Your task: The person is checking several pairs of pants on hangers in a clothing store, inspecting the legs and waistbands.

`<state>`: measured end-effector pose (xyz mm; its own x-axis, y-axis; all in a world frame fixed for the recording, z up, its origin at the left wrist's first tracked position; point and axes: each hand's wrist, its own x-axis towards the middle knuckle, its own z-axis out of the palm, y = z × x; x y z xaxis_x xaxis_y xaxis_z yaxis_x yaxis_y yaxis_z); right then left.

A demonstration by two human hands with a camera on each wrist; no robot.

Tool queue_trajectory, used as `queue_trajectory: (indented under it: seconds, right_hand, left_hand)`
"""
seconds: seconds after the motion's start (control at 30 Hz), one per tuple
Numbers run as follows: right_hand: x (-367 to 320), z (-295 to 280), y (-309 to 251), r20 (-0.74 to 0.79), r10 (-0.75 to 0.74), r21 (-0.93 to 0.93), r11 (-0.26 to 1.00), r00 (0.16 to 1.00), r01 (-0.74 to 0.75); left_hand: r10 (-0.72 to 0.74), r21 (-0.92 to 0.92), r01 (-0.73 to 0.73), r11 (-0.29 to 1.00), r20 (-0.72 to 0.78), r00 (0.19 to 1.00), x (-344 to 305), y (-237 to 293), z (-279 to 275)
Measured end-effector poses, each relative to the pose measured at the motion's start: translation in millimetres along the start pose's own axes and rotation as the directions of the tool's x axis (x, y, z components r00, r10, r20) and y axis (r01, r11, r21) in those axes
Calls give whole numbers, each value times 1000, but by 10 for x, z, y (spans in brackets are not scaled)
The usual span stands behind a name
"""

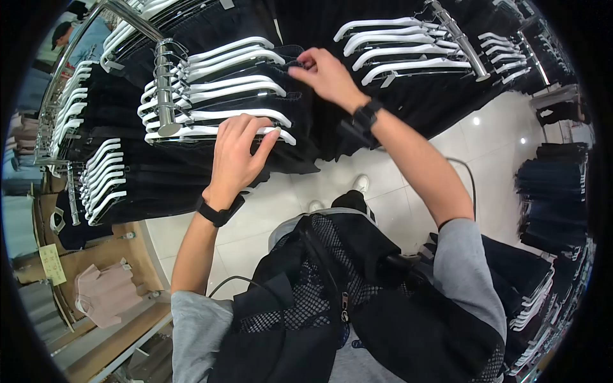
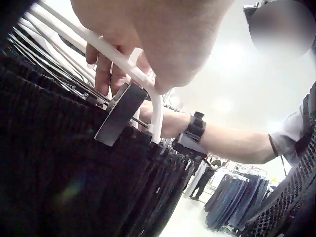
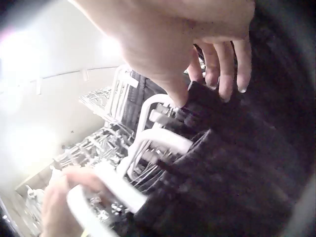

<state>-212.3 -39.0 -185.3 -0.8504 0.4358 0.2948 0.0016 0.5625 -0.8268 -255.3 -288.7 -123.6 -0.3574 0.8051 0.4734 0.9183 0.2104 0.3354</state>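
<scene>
My left hand lies over the nearest white hanger of a row on a metal rail, its fingers bent over the bar. In the left wrist view the thumb side of the left hand meets the curved end of a white hanger; a metal clip holds dark cloth below. Farther back in the row, my right hand is at the hanger ends. The right wrist view shows the right hand with thumb and fingers around the top edge of a black garment.
Another row of white hangers with dark clothes stands at the right, and more hangers at the left. Metal rails project between the clothes. Pink folded clothing lies on a lower-left shelf. Tiled floor shows below.
</scene>
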Motion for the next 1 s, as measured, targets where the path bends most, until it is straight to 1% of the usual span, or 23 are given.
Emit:
queue_trajectory:
  seconds: [0.03,0.1,0.17,0.2,0.23,0.3,0.33,0.37,0.4,0.43,0.5,0.57,0.63,0.7,0.77,0.8,0.83,0.9,0.93,0.97,1.0]
  right_hand:
    - [148,-37,48,16,12,-107,994,1000,-11]
    - [353,-158,11,20,110,-179,978,994,-104]
    - [526,-155,172,-71,108,-267,956,992,-123]
    - [551,-153,129,-108,127,-285,946,986,-153]
    - [543,-136,90,-109,135,-280,947,985,-161]
    - [455,-94,-44,52,175,-21,984,983,-174]
    - [296,-64,-132,94,136,86,986,986,-144]
    - [156,-33,-183,155,57,20,998,986,-61]
    - [-2,28,-161,171,-111,-28,993,979,117]
    - [-146,75,-133,192,-277,-73,953,941,295]
    - [-294,131,-146,265,-235,-164,945,935,284]
    - [-186,179,-28,203,-303,-226,911,931,346]
    - [118,167,77,151,-329,-190,916,932,354]
    - [185,208,205,141,-302,-209,922,943,326]
    - [330,301,292,79,-299,-176,935,951,308]
    - [284,282,295,99,-254,-174,947,962,268]
    - [368,293,273,103,-262,-157,948,960,276]
    - [383,280,284,104,-223,-146,961,969,236]
    - [440,298,290,78,-255,-128,956,964,263]
    - [448,295,316,85,-254,-125,956,963,264]
    - [412,291,303,68,-260,-78,961,963,265]
  left_hand:
    - [5,-4,-5,1000,10,1000,-27,-3,-15]
    - [20,-24,-20,1000,13,1000,-61,0,-35]
    - [16,-41,-15,999,33,999,-110,5,-56]
    - [9,-55,-6,998,44,999,-136,8,-63]
    - [8,-56,-6,998,53,999,-154,17,-65]
    - [-5,-65,8,998,52,999,-136,30,-81]
    - [-15,-69,18,997,47,999,-138,44,-46]
    - [-24,-70,27,997,51,998,-127,62,-52]
    - [-37,-66,40,997,46,998,-124,86,-50]
    - [-47,-62,49,997,39,998,-127,100,-23]
    - [-57,-52,60,997,47,997,-103,112,-61]
    - [-75,-45,78,996,57,996,-146,129,-72]
    - [-70,-83,76,994,70,995,-160,132,-136]
    - [-80,-92,86,992,71,994,-219,153,-47]
    - [-78,-74,80,994,34,996,-176,159,-44]
    - [-82,-83,84,993,28,996,-207,162,9]
    - [-93,-67,95,993,30,995,-173,159,-7]
    - [-98,-61,99,993,12,995,-198,197,21]
    - [-108,-55,108,993,10,994,-181,203,32]
    - [-112,-49,112,992,5,994,-173,206,52]
    - [-113,-45,113,993,4,994,-180,221,31]
